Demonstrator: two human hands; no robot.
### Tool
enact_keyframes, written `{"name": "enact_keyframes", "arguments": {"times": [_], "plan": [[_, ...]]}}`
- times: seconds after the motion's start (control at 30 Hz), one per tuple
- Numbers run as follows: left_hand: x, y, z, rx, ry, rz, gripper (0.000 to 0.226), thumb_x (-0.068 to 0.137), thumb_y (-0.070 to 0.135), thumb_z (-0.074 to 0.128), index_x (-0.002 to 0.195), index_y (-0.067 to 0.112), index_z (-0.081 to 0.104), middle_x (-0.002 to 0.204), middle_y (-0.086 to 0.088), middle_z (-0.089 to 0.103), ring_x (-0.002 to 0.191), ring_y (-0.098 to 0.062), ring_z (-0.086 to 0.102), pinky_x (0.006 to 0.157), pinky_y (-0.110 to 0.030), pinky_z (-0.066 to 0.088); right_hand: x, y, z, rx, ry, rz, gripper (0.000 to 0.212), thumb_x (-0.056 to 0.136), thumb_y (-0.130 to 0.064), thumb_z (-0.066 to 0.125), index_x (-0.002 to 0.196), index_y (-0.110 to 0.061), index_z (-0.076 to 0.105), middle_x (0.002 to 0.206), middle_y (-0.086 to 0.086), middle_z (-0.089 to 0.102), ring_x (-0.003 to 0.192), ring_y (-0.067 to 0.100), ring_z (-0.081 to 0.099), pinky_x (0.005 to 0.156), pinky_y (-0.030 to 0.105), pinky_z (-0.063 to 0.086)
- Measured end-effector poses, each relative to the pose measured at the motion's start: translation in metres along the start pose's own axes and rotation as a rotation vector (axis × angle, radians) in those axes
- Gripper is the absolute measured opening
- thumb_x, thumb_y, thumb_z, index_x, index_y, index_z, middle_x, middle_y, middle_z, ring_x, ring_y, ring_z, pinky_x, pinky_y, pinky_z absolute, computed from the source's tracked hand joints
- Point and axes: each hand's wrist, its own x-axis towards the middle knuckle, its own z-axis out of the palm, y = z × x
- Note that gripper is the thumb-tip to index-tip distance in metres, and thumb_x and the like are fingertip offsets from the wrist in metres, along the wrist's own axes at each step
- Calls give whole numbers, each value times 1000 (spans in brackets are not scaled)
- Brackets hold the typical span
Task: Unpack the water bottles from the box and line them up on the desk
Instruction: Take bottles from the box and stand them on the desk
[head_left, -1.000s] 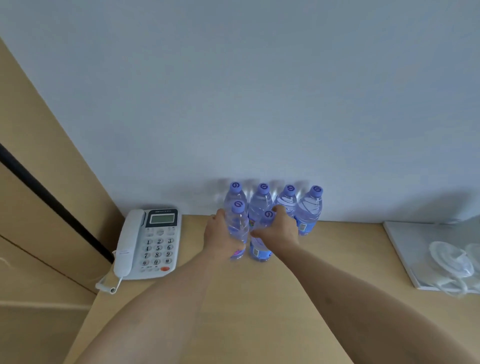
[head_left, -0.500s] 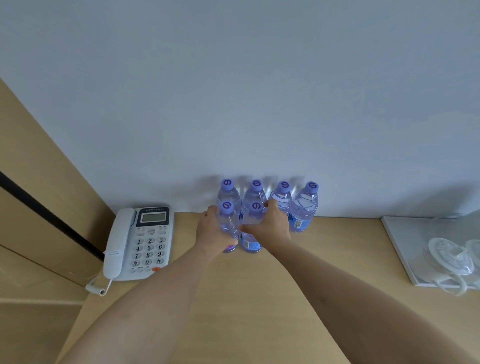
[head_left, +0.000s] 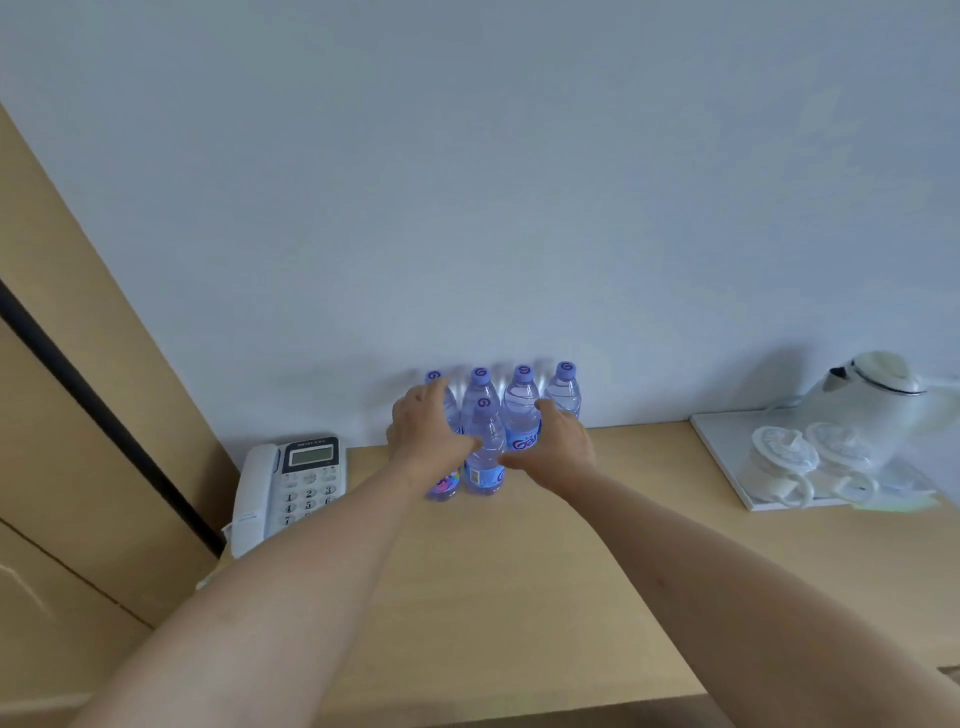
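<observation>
Flanking front bottle (head_left: 484, 449) on desk (head_left: 519, 571), left hand (head_left: 423, 434) and right hand (head_left: 558, 447) spread open, gripping nothing; clear water visible in back-row bottles (head_left: 521, 400).

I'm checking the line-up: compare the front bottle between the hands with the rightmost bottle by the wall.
The clear purple-capped front bottle stands forward of the row; the clear purple-capped rightmost bottle stands by the wall. The left hand and right hand flank the front bottle; only the right hand overlaps the rightmost. Both stand upright.
</observation>
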Motion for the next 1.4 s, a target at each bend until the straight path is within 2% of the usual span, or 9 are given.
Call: {"name": "enact_keyframes", "arguments": {"times": [0.07, 0.23, 0.33, 0.47, 0.6, 0.7, 0.8, 1.1, 1.4], "plan": [[-11, 21, -2, -9, 7, 69, 78, 59, 40, 81, 128, 27, 48, 118, 1, 55, 114, -26, 50, 86, -38, 49, -20, 6, -15, -23, 40, 13, 64, 60, -47, 78, 112, -22, 50, 106, 1, 57, 88, 21, 54, 66, 30, 41], [-46, 80, 16, -27, -89, 234, 80, 60, 41, 81, 132, 30, 47, 123, 2, 53, 116, -25, 50, 90, -42, 49, -75, 40, -59, -63, 156, 127, 90, 63, -44, 82, 140, -23, 40, 129, 4, 50, 120, 23, 48, 84, 30, 40], [-66, 117, 34, -21, -166, 327, 83, 63, 43, 80, 137, 31, 43, 135, 0, 47, 125, -26, 42, 97, -42, 46, -107, 64, -91, -81, 212, 227, 91, 65, -44, 82, 141, -22, 39, 135, 5, 47, 126, 25, 45, 95, 35, 41], [-93, 173, 60, -26, -233, 433, 87, 64, 46, 77, 141, 33, 39, 145, 1, 39, 133, -23, 34, 103, -41, 42, -148, 100, -140, -99, 312, 327, 87, 67, -45, 80, 140, -22, 39, 132, 5, 49, 126, 27, 44, 93, 37, 42], [-126, 235, 90, -9, -282, 566, 86, 64, 49, 76, 141, 33, 40, 145, 3, 39, 135, -23, 33, 105, -39, 40, -192, 149, -184, -81, 394, 428, 79, 66, -43, 79, 133, -24, 43, 128, 3, 50, 122, 27, 47, 89, 35, 43], [-156, 286, 120, -21, -340, 659, 84, 64, 49, 77, 139, 36, 41, 141, 5, 42, 133, -23, 35, 103, -37, 40, -224, 190, -215, -71, 430, 510, 92, 67, -44, 80, 144, -24, 34, 136, 4, 47, 128, 27, 41, 92, 35, 41], [-192, 336, 153, 13, -404, 726, 86, 65, 49, 78, 140, 36, 38, 145, 4, 38, 134, -24, 34, 105, -41, 39, -258, 233, -246, -61, 459, 592, 94, 67, -45, 81, 145, -25, 32, 137, 5, 46, 127, 26, 41, 92, 35, 43], [-292, 452, 254, 132, -583, 882, 84, 71, 48, 73, 144, 34, 33, 151, 1, 32, 138, -24, 29, 110, -41, 34, -348, 364, -323, -27, 473, 833, 79, 68, -43, 78, 135, -24, 41, 133, 5, 47, 123, 29, 44, 94, 39, 45], [-347, 482, 362, 226, -774, 931, 87, 70, 50, 72, 146, 35, 32, 154, 1, 29, 140, -24, 28, 111, -39, 34, -382, 464, -309, 75, 397, 1027, 85, 69, -47, 79, 140, -28, 37, 137, 3, 44, 126, 28, 41, 98, 39, 43]]}}
